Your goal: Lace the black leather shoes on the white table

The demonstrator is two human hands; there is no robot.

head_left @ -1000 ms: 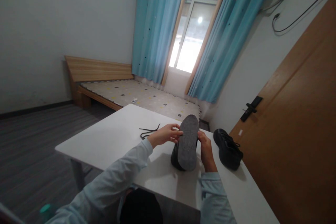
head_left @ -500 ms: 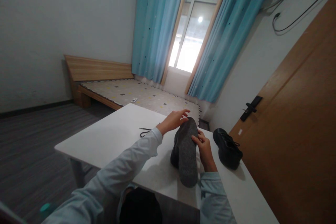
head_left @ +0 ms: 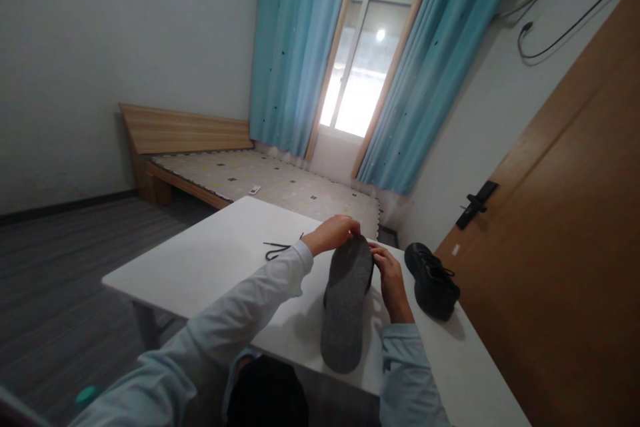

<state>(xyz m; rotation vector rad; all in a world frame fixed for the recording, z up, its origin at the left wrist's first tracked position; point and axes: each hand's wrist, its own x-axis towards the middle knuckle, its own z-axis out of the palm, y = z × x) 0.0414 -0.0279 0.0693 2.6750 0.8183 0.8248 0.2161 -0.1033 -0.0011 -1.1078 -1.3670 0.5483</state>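
A long grey insole (head_left: 345, 307) lies slanted over a black shoe (head_left: 371, 278), covering most of it; only a dark edge of the shoe shows. My left hand (head_left: 336, 232) pinches the far, rounded end of the insole. On the right side, my right hand (head_left: 390, 277) grips the shoe's edge close to the insole's far end, its fingertips partly hidden. Both rest over the white table (head_left: 220, 247). A black shoelace (head_left: 277, 250) lies on the tabletop left of my left wrist.
Another black laced shoe (head_left: 433, 282) stands on the table's right side, near a wooden door (head_left: 560, 267). Beyond the table is a bed (head_left: 280, 177) with a white remote (head_left: 255, 189) on it. Blue curtains (head_left: 300, 53) flank the window.
The insole's near end has swung left and toward me. My left fingers have closed on its far end, while my right thumb has slid off its face to the edge.
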